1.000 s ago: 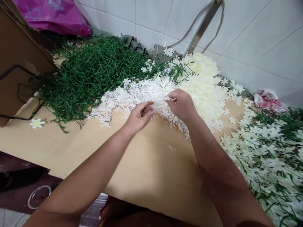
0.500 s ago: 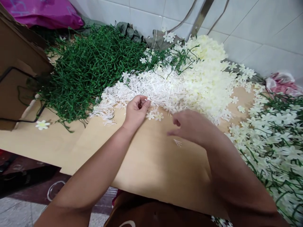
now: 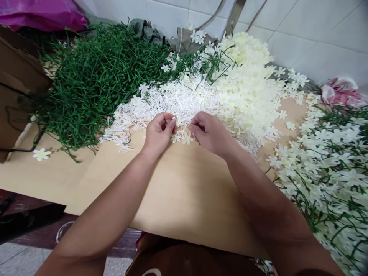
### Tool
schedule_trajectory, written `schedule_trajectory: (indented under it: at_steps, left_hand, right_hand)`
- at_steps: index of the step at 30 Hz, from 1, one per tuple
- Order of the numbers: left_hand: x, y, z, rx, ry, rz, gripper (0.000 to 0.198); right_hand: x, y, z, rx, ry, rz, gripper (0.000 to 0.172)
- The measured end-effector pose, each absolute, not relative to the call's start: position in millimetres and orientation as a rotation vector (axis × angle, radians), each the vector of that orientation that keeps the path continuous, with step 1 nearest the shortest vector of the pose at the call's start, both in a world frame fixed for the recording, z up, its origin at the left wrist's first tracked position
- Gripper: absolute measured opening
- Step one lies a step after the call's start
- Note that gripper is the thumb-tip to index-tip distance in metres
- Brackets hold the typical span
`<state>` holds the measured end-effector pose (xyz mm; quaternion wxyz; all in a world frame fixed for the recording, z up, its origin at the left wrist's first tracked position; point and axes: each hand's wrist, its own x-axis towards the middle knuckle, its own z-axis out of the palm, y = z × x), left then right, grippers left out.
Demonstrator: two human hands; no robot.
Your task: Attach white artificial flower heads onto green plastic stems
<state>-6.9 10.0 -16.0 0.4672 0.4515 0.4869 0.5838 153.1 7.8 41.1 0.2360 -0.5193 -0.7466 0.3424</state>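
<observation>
Flower [image 3: 177, 121] is pinched by left hand [image 3: 157, 132] | right hand [image 3: 207, 132]: grip state cannot be told | light, uncrushing pressure is advised

**Both hands brought close, fingers pinched**

The left forearm [image 3: 112, 201] is extended from about eight o'clock and aimed between one and two; the right forearm [image 3: 261, 191] is extended from about four and aimed between ten and eleven. Both are bare. The left hand [image 3: 159, 132] is held just left of centre, towards nine o'clock, its wrist nearly straight, thumb and curled fingers [image 3: 171, 125] closed at the tips towards two. The right hand [image 3: 208, 132] is held opposite, towards three, its fingers bent and gathered in a pinch aimed towards nine. A narrow gap is left between the hands.
</observation>
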Motion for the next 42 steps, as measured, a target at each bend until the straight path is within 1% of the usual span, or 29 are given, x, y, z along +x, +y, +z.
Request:
schedule_trajectory:
  at_steps: [3, 6, 9, 14, 16, 20, 23, 33, 38, 42]
  left_hand:
    - [-7.1, 9.8, -16.0, 1.118, 1.185, 1.433, 0.025]
    - [-8.0, 9.3, -15.3, 1.125, 1.190, 1.421, 0.027]
    - [-8.5, 9.0, -14.8, 1.131, 1.221, 1.392, 0.024]
    - [-8.7, 9.4, -15.0, 1.137, 1.263, 1.370, 0.019]
    - [-9.0, 9.3, -14.7, 1.131, 1.267, 1.367, 0.018]
    - [-9.6, 8.5, -13.9, 1.122, 1.246, 1.353, 0.020]
    - [-9.6, 8.5, -13.7, 1.114, 1.234, 1.350, 0.024]
    - [-8.7, 7.2, -10.3, 1.049, 1.229, 1.343, 0.022]
    - [-8.9, 6.8, -8.8, 1.014, 1.211, 1.339, 0.023]
    - [-11.4, 6.5, -9.4, 0.990, 1.151, 1.331, 0.026]
  right_hand:
    - [137.0, 18.6, 32.6, -1.309, -2.008, 0.918, 0.006]
    - [130.4, 22.4, 25.5, -1.226, -2.027, 0.830, 0.011]
    - [131.5, 22.5, 17.7, -1.228, -1.945, 0.759, 0.009]
    - [134.1, 24.0, 0.7, -1.160, -1.768, 1.017, 0.006]
    - [133.7, 24.8, -4.2, -1.130, -1.719, 1.041, 0.004]
    - [131.5, 25.5, -10.1, -1.113, -1.715, 0.883, 0.004]
    - [129.5, 26.9, -15.9, -1.057, -1.701, 0.789, 0.001]
    - [127.8, 29.5, -26.3, -1.035, -1.684, 0.723, 0.005]
    - [126.6, 26.1, -25.6, -1.045, -1.792, 0.640, 0.005]
    - [126.1, 26.2, -29.2, -0.996, -1.795, 0.681, 0.005]
